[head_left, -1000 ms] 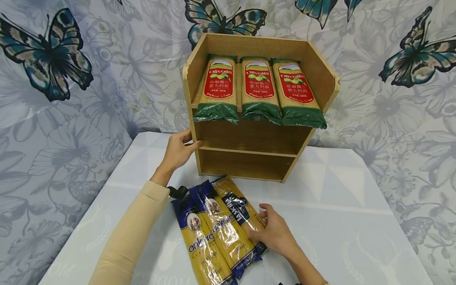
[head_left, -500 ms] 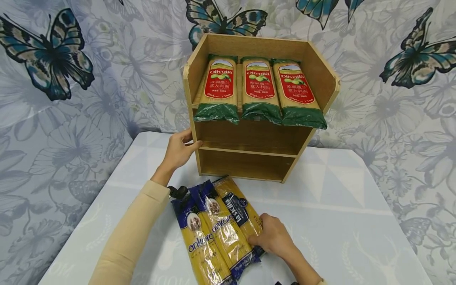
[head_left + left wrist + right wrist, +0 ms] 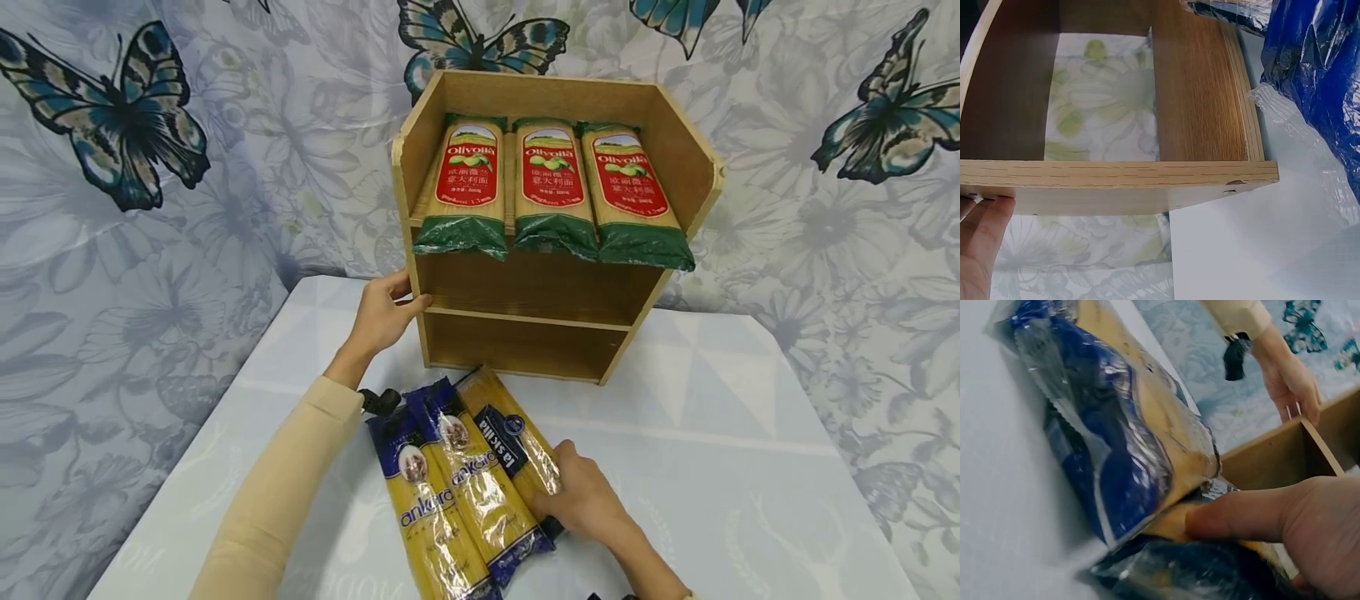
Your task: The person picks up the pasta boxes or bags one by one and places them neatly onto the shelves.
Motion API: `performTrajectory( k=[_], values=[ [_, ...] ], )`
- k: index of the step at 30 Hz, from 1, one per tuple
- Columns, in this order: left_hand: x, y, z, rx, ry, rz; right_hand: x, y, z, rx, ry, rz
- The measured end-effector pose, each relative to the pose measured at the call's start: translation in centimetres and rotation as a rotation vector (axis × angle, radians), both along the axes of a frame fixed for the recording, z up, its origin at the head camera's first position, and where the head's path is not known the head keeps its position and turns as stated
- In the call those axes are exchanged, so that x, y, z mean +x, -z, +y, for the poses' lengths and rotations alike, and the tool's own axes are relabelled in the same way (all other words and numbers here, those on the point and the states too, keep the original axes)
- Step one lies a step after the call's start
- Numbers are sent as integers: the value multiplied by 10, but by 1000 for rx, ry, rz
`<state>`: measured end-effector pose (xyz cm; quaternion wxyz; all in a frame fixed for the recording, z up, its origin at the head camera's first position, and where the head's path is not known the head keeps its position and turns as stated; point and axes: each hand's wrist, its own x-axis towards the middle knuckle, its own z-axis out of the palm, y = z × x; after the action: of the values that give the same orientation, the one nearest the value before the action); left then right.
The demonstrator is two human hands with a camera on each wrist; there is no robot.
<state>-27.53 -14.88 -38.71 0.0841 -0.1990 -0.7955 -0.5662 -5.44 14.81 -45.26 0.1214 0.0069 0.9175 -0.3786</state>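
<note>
While my right hand [image 3: 588, 500] grips the La Sicilia pack [image 3: 517, 442], closed round its lower end on the table [image 3: 712, 467], and my left hand [image 3: 381, 315] holds the shelf [image 3: 532, 283], pulling could drag the Ankara pack [image 3: 480, 487] touching it.

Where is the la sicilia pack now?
In the head view, the la sicilia pack is in front of the shelf, right of both ankara packs, its near end in the right hand.
</note>
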Motion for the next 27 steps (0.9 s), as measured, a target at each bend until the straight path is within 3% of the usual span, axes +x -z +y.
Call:
performTrajectory(
  k=[10, 16, 27],
  values=[
    [-1, 2, 2, 8, -1, 10, 8, 11, 20, -111, 144, 17],
    [-2, 1, 2, 6, -4, 14, 20, 10, 28, -110, 200, 21],
    [-1, 1, 3, -29, -33, 8, 44, -6, 41, -201, 311, -9]
  ],
)
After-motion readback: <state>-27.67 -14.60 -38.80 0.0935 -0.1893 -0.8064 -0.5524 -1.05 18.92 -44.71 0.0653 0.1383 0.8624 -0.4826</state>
